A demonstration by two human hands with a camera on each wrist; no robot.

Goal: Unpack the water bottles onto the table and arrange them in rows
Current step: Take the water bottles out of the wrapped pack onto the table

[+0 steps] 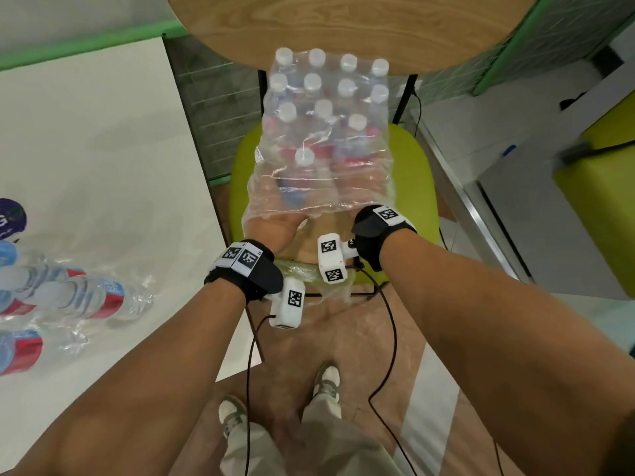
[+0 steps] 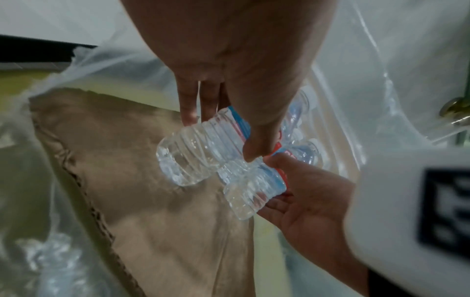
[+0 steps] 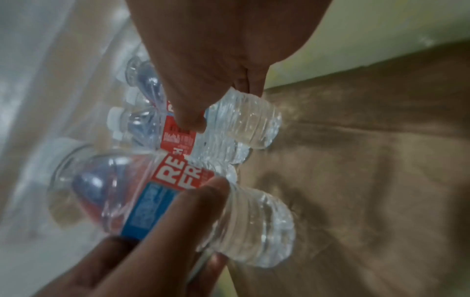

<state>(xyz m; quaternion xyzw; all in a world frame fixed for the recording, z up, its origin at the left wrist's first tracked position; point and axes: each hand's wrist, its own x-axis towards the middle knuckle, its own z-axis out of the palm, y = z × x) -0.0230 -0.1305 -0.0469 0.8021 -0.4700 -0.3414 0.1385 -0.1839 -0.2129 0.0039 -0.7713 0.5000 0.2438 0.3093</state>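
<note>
A shrink-wrapped pack of water bottles with white caps stands on a green chair; its near end is torn open. Both hands reach into the loose plastic. My left hand grips one clear bottle with a red and blue label, thumb over its middle. My right hand grips a second bottle beside it, thumb on its red label. Both bottles hang just above the brown cardboard tray. In the head view the fingers of my left hand and right hand are hidden under the wrap.
A white table lies to the left, with several unpacked bottles at its left edge. A round wooden table overhangs the far end of the pack. Thin cables hang from both wrists. Another green seat is at the right.
</note>
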